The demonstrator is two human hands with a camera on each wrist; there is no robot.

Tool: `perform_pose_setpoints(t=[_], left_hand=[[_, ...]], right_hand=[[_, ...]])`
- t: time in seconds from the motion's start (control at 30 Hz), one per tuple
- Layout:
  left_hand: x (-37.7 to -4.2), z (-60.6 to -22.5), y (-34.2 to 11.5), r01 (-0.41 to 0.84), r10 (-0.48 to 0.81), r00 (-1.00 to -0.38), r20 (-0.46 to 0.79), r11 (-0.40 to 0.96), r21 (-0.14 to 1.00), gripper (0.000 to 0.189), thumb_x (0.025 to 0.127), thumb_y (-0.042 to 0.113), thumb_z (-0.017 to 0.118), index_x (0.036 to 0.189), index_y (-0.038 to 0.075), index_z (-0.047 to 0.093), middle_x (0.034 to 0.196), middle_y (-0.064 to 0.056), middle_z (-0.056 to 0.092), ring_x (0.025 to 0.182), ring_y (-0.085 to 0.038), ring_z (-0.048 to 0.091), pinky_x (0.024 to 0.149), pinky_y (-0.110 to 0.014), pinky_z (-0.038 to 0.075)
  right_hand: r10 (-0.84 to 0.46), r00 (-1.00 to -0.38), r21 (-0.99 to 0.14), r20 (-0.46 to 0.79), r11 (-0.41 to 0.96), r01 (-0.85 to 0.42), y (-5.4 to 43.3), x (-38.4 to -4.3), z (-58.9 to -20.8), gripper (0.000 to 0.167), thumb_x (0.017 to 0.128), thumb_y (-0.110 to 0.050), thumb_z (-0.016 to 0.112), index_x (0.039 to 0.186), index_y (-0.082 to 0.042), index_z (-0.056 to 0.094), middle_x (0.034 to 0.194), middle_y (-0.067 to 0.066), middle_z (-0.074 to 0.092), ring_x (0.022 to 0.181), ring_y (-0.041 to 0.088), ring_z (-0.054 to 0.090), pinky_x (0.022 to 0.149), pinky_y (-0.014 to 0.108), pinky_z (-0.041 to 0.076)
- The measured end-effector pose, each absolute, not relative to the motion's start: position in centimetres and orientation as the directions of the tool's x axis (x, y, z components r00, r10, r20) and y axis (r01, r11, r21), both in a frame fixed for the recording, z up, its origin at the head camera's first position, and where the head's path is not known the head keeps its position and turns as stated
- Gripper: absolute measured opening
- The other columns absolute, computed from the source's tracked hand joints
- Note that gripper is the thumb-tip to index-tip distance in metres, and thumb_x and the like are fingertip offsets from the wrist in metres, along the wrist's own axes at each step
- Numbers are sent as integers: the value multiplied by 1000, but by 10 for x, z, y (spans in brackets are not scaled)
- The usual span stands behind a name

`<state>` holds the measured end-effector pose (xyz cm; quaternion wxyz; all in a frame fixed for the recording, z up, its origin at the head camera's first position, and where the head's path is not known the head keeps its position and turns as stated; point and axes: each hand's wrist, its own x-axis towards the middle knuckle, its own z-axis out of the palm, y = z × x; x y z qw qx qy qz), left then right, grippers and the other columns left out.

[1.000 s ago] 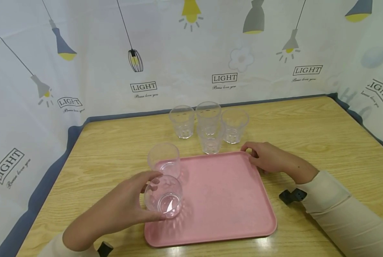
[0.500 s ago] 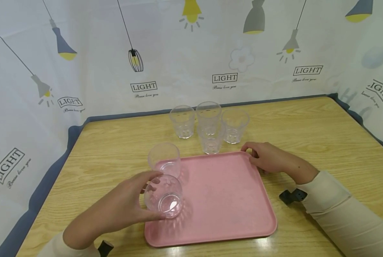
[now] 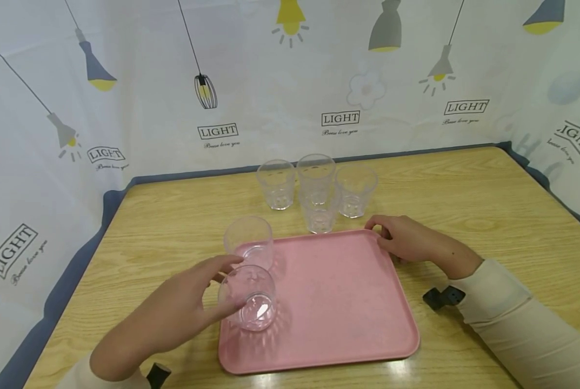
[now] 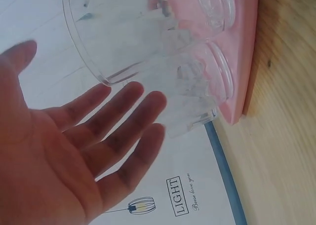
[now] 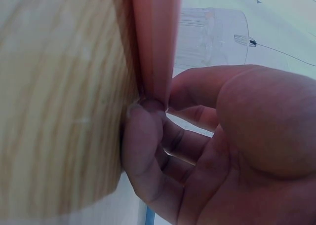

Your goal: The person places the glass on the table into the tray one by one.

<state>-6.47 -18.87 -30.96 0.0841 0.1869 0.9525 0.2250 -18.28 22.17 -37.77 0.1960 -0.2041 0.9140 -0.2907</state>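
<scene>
A clear tumbler (image 3: pixel 260 289) stands upright on the near left part of a pink tray (image 3: pixel 340 302). Around its left side is my left hand (image 3: pixel 173 310), thumb and fingers spread. In the left wrist view the left fingers (image 4: pixel 123 136) are extended beside the tumblers, with the thumb well away. Behind the first tumbler, another clear tumbler (image 3: pixel 248 235) stands at the tray's far left corner. My right hand (image 3: pixel 406 237) grips the tray's far right corner; the right wrist view has curled fingers (image 5: pixel 140 146) under the pink edge and the thumb against it.
Beyond the tray's far edge stand several more clear tumblers (image 3: pixel 276 186) in a close group. A wooden table (image 3: pixel 182 216) lies under everything. A white curtain (image 3: pixel 280 119) with printed lamps hangs along its back and sides.
My left hand has loosened from the near tumbler: its thumb and fingers have shifted a little left and spread. The tumbler stays in place. My right hand and the tray have not moved.
</scene>
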Motion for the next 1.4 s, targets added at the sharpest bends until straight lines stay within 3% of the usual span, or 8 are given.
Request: perform_pose_setpoints(t=[0.17, 0.3, 0.4, 0.7, 1.1, 1.4], left_hand=[[-71, -305, -190, 302, 328, -944, 28, 830, 469, 36, 102, 51, 50, 128, 28, 60, 104, 9, 71, 101, -11, 67, 87, -41, 56], [-80, -304, -194, 265, 246, -964, 102, 838, 476, 29, 104, 44, 50, 113, 21, 64, 83, 7, 66, 77, -10, 60, 69, -31, 52], [-91, -308, -198, 241, 206, -971, 125, 852, 464, 27, 104, 39, 51, 110, 17, 64, 77, 2, 61, 67, -12, 53, 59, -27, 45], [-133, -319, -207, 171, 175, -984, 34, 872, 459, 25, 105, 36, 51, 115, 15, 62, 94, -5, 66, 78, -18, 60, 64, -30, 48], [-188, -319, -196, 123, 169, -984, -51, 866, 485, 45, 103, 51, 45, 130, 17, 54, 119, -9, 64, 105, -29, 64, 82, -44, 54], [-226, -323, -182, 121, 194, -977, -87, 845, 522, 59, 99, 56, 50, 144, 17, 45, 133, -9, 59, 119, -30, 60, 93, -50, 52]], right_hand=[[-485, -843, -608, -234, 749, -262, 221, -182, -378, 29, 100, -7, 50, 129, -5, 54, 72, 5, 56, 47, 16, 54, 51, 32, 48], [-484, -845, -603, -228, 751, -268, 221, -182, -378, 28, 100, -7, 51, 129, -6, 55, 72, 4, 57, 49, 16, 54, 52, 32, 48], [-484, -846, -599, -224, 753, -272, 222, -181, -379, 28, 100, -7, 51, 129, -6, 55, 71, 4, 56, 49, 16, 54, 52, 32, 48], [-490, -844, -591, -220, 755, -284, 224, -183, -380, 28, 101, -7, 50, 129, -6, 55, 69, 3, 56, 49, 15, 53, 53, 31, 48], [-491, -839, -611, -236, 746, -265, 222, -182, -380, 28, 101, -7, 50, 128, -6, 55, 71, 4, 57, 49, 16, 53, 52, 32, 48], [-494, -841, -603, -221, 747, -280, 222, -185, -382, 27, 100, -8, 51, 127, -7, 56, 69, 3, 57, 48, 15, 53, 51, 32, 47]])
